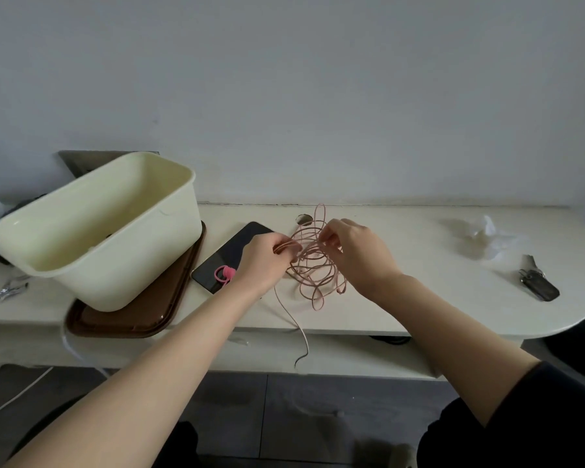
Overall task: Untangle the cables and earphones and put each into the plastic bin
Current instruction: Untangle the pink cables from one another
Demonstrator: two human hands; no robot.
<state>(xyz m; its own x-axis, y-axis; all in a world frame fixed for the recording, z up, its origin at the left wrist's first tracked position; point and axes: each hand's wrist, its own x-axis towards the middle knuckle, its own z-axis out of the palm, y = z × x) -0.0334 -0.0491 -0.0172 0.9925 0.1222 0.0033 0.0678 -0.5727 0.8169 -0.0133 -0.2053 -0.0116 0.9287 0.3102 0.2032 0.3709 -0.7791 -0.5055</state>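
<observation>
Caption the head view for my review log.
Left hand and right hand pinch a tangled pink cable beside the cream bin.

Pale yellow bin on brown tray, pink cable, black phone, cream table.

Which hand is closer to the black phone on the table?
Left. The left hand is at the right edge of the black phone; the right hand is farther right, across the pink cable coils both hands pinch.
</observation>
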